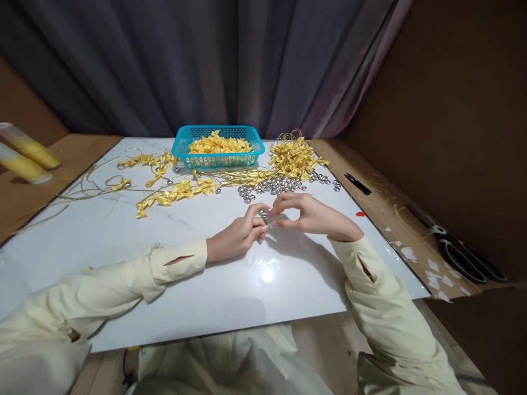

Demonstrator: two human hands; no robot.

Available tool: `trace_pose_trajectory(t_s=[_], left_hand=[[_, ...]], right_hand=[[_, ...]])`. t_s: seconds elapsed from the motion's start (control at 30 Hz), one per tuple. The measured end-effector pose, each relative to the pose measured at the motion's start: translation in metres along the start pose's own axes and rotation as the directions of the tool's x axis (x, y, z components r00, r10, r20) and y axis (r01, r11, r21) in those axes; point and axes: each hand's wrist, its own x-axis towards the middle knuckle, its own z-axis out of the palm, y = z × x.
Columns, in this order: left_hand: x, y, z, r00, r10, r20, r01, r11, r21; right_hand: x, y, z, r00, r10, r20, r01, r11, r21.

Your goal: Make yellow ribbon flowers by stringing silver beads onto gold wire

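Over the middle of the white board (193, 307), my left hand (239, 236) is closed, with its thumb and fingers pinching a thin gold cord (269, 225). My right hand (307, 214) faces it from the right, fingers curved toward the thumb and tips close to the cord. Whatever lies between the right fingertips is too small to make out. Several small silver metal rings (262, 214) show just behind the two hands. A larger spread of the same silver rings (275, 185) lies farther back, beside a bundle of gold cords (241, 176).
A blue basket (218, 160) of yellow ribbon bows stands at the back. Right of it is a heap of bows with cords (293, 156); more bows (177, 192) lie left. Black scissors (457, 252) and small snips (357, 184) rest at right, two yellow-filled tubes (24, 163) at left.
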Motion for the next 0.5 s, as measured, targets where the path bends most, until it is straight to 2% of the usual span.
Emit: trace_pose_trajectory(t_s=[0.2,0.5], left_hand=[[0.000,0.000,0.000,1.000,0.006,0.019,-0.007,0.999,0.044],[0.000,-0.002,0.000,0.997,0.023,0.071,-0.026,0.999,0.039]], right_hand=[[0.002,0.004,0.009,0.999,-0.041,0.036,0.042,0.998,-0.048],[0.005,0.007,0.014,1.000,-0.013,0.013,0.015,0.990,-0.140]])
